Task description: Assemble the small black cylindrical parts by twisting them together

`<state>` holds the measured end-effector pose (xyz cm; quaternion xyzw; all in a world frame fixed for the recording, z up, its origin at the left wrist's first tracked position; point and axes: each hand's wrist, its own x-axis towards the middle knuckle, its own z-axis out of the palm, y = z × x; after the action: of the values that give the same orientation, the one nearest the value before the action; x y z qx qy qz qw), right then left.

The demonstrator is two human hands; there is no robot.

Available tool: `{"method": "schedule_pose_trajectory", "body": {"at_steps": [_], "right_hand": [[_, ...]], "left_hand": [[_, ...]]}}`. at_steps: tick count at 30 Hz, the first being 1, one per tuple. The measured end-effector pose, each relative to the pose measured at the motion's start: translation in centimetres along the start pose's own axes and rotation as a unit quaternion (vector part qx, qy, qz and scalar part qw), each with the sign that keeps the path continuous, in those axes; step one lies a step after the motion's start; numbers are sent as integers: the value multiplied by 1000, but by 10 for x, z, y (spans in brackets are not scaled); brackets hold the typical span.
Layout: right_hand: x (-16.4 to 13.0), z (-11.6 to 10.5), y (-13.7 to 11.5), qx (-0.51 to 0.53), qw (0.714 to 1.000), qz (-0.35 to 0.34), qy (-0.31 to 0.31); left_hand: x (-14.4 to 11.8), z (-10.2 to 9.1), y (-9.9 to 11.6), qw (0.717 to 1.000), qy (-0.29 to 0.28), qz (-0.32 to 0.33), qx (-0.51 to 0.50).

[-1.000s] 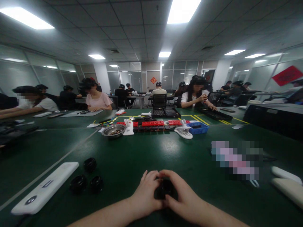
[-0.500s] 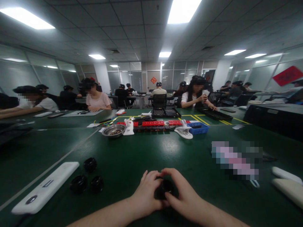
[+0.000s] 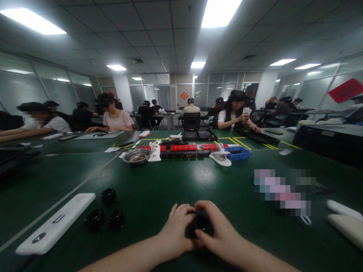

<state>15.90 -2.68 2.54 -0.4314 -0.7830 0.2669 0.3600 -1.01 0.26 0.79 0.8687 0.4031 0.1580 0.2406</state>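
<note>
A small black part [image 3: 200,223] sits low on the green tabletop [image 3: 176,185], right in front of the person, cupped between both hands. The left hand [image 3: 177,230] closes on it from the left and the right hand [image 3: 219,236] from the right, fingers curled around it and tips meeting over its top. Neither hand is nearer. Three similar black parts [image 3: 105,213] lie well apart to the left, beside a white device [image 3: 56,223].

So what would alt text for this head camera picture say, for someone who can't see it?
Two bare hands, left hand and right hand, close together around a small black round part above a green table. Three similar black parts and a white device lie to the left; other people work at tables behind.
</note>
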Motion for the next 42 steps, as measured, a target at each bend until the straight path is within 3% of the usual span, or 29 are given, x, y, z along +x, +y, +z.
{"method": "schedule_pose_trajectory", "body": {"at_steps": [4,11,15,18,25,29,32,38,42], "right_hand": [[4,2,2,-4,999,44,10],[1,-2,-4,32,998,-29,-35],[2,-1,-1,5,1000,5,6],[3,0,1,2,1000,29,-4],[-1,-1,-2,41,998,-26,-43],[1,-1,1,8,1000,14,-5],[4,0,3,3,999,35,-15],[0,-2,-3,37,997,-25,-60],[1,-2,-1,13,1000,2,-20]], "left_hand": [[0,0,0,1000,4,2,-5],[0,1,-2,1000,1,3,-1],[0,-1,-1,1000,-1,6,0],[0,-1,0,1000,0,5,0],[0,2,-3,1000,-1,3,5],[1,0,-3,1000,-2,9,-5],[1,0,-2,1000,-2,6,-2],[0,1,-2,1000,-3,-3,5],[0,0,-2,1000,-4,7,1]]}}
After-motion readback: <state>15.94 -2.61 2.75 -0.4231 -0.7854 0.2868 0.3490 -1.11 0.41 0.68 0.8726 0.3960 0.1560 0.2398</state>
